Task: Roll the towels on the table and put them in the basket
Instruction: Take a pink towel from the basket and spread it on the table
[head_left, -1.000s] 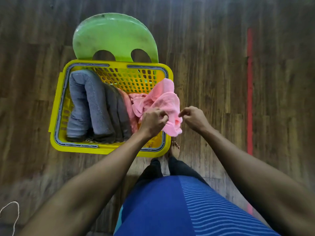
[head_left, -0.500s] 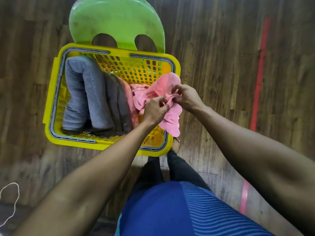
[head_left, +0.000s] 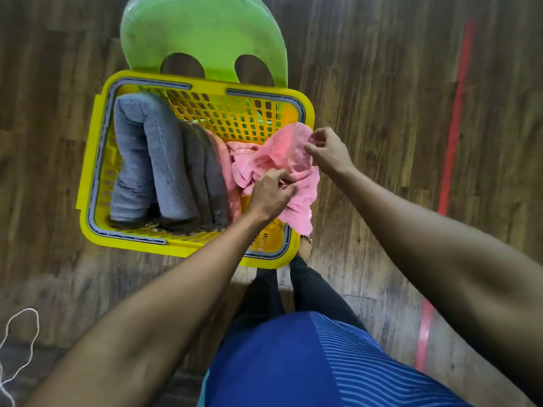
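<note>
Your left hand grips the crumpled pink terry towel with curled fingers; your right hand pinches its upper edge. It is draped over the right rim of the yellow perforated plastic basket, beside rolled grey towels.

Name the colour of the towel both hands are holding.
Pink, gripped over the yellow basket; head view.

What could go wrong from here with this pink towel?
The pink towel, pinched by the left hand and right hand, is bunched, not rolled, and its tail hangs outside the rim of the yellow basket. If released now, it may slide to the floor. Stuffing it in could loosen the rolled grey towels beside it. The basket seems to sit on a green chair, so pressing that corner might tip it.
</note>
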